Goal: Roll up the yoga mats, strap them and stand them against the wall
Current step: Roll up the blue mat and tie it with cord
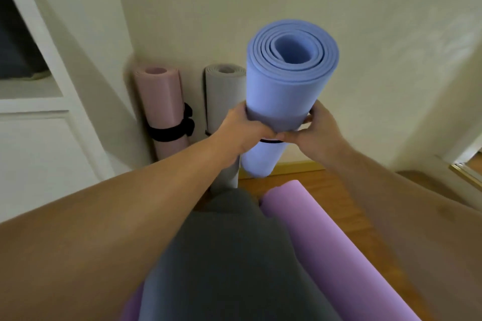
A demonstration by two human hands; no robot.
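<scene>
A rolled blue yoga mat (pixel 284 86) stands upright in front of the cream wall, its spiral end facing me. My left hand (pixel 242 130) grips its left side and my right hand (pixel 313 130) grips its right side, thumbs meeting at the front. A black strap (pixel 270 141) shows just under my hands. A rolled pink mat (pixel 163 101) with a black strap (pixel 172 130) leans in the corner. Beside it stands a rolled grey mat (pixel 223 96), partly hidden behind my left hand. A purple mat (pixel 318 240) lies on the wooden floor at my knee.
A white cabinet (pixel 39 138) fills the left side. My knee in grey trousers (pixel 229 255) is in the lower middle. Wooden floor (pixel 326 190) and a yellow skirting board run along the wall. A doorway edge (pixel 467 169) shows at far right.
</scene>
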